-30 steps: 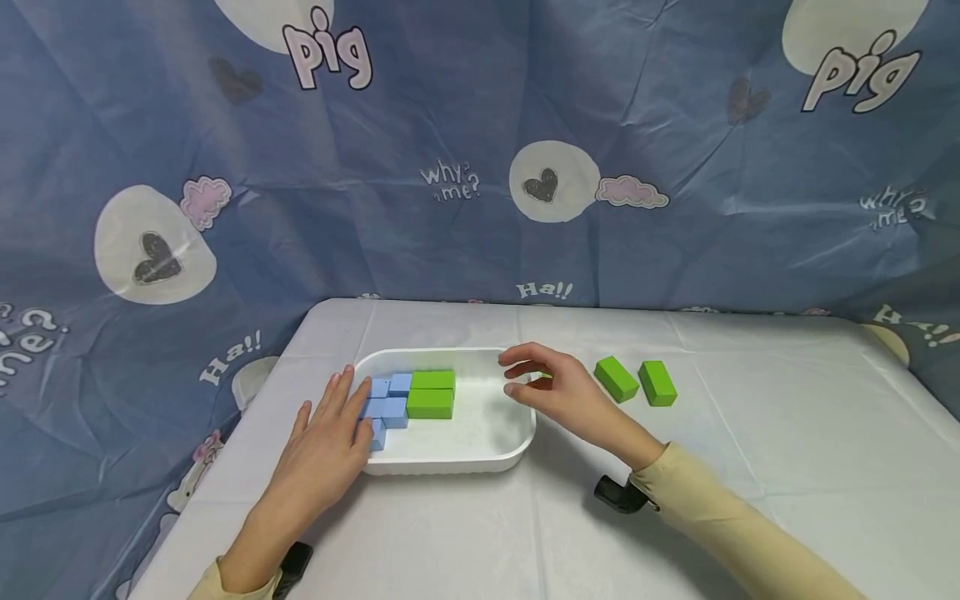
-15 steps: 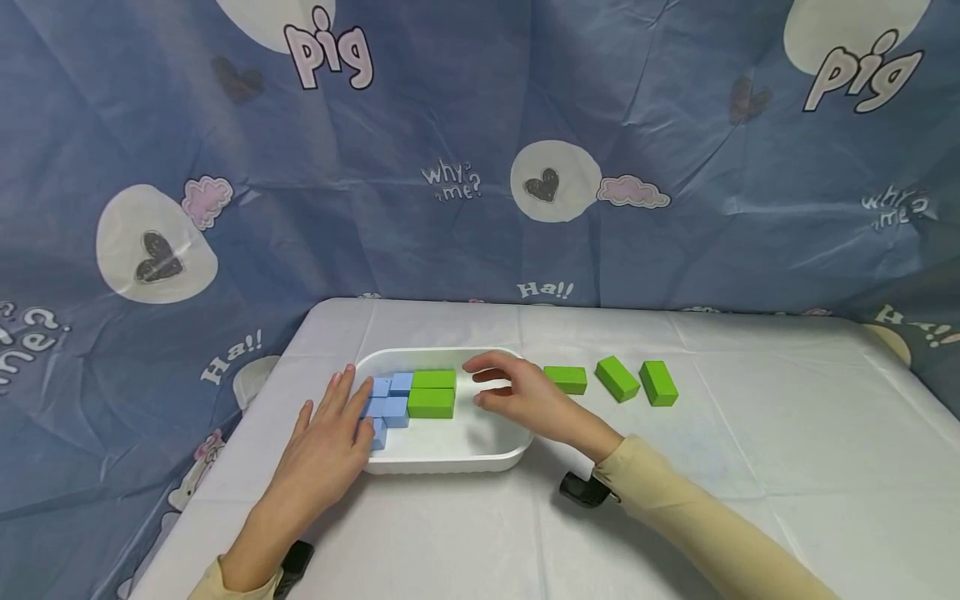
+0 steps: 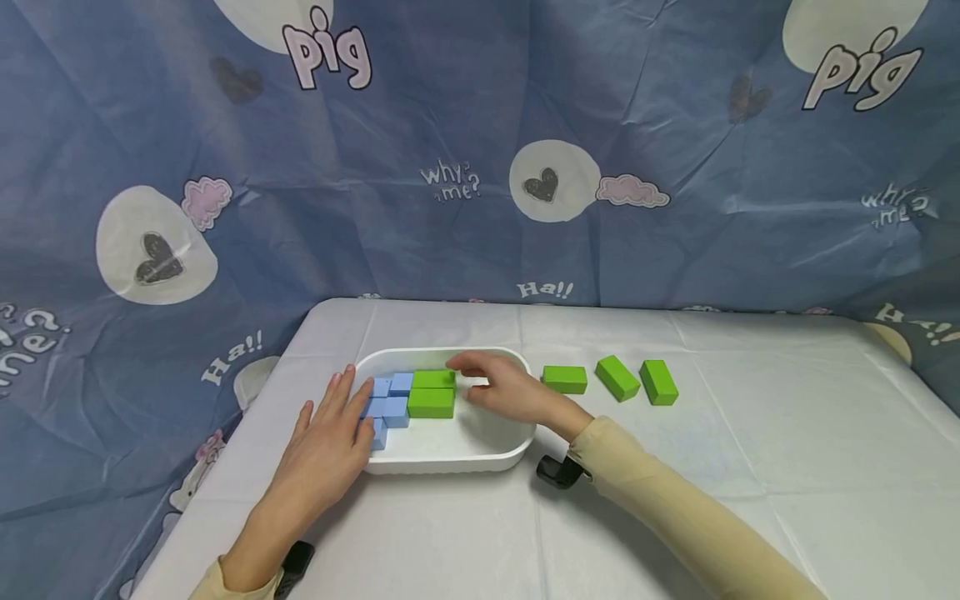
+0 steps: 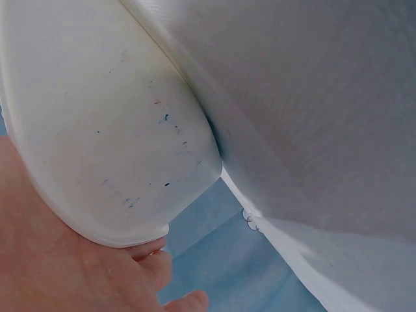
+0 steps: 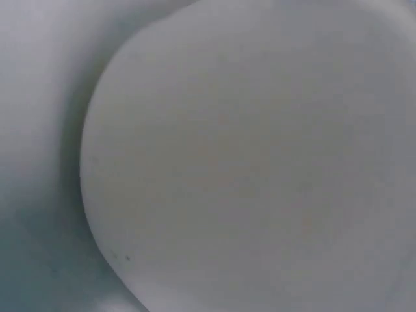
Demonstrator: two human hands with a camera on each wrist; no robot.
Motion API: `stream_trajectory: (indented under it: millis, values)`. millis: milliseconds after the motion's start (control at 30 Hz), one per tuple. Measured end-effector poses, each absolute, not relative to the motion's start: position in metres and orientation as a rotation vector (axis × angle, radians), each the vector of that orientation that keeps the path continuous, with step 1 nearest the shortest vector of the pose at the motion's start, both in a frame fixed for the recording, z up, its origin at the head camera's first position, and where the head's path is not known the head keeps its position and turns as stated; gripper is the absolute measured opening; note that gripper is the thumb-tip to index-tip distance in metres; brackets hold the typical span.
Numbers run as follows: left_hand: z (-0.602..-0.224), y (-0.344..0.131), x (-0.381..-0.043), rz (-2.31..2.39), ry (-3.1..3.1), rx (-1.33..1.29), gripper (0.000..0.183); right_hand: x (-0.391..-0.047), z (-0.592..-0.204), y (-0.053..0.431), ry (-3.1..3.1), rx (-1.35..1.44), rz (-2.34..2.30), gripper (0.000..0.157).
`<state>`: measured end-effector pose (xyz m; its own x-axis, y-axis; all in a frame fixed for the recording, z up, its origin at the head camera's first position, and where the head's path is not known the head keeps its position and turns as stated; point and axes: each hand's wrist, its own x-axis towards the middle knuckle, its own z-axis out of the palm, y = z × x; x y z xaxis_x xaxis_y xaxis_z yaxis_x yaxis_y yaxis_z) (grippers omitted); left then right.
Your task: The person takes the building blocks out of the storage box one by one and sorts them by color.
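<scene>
A white tray (image 3: 442, 442) with rounded corners holds several light blue cubes (image 3: 395, 412) at its left end. Against them lie two green rectangular blocks, an upper one (image 3: 429, 379) and a lower one (image 3: 431, 402). My left hand (image 3: 324, 450) rests over the tray's left end with straight fingers, partly hiding the blue cubes. In the left wrist view that hand (image 4: 71, 260) lies along the tray's pale wall (image 4: 117, 162). My right hand (image 3: 504, 390) reaches into the tray from the right, its fingers loosely bent and a fingertip right at the upper green block's right end.
To the right of the tray, three more green blocks lie in a row: a left one (image 3: 564, 380), a middle one (image 3: 617, 378) and a right one (image 3: 658, 382). The white-covered table (image 3: 712, 467) meets a blue printed cloth (image 3: 480, 233) behind.
My right hand has moved left from the tray's right rim to the green blocks, uncovering the left one of the loose row. My left hand and the blocks have stayed put.
</scene>
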<state>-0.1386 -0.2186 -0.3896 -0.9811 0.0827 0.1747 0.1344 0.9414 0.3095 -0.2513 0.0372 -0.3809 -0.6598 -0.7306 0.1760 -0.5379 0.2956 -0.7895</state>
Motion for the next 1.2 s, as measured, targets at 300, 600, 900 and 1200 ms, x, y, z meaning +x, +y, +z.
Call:
stream_trajectory:
  millis: [300,600,900,1200]
  values:
    - [-0.391,-0.218,-0.139,-0.492,-2.944,-0.165,0.054,-0.260,-0.385,0.027,2.349,-1.129,-1.209,0.046]
    - [-0.391,-0.218,-0.139,-0.491,-2.947,-0.158,0.054,-0.261,-0.388,0.024,2.318,-1.033,-1.246,0.046]
    - [-0.390,-0.220,-0.139,-0.497,-2.943,-0.168,0.053,-0.259,-0.386,0.024,2.229,-1.009,-1.236,0.051]
    - [-0.391,-0.220,-0.140,-0.489,-2.948,-0.167,0.053,-0.258,-0.384,0.021,2.151,-0.919,-1.188,0.071]
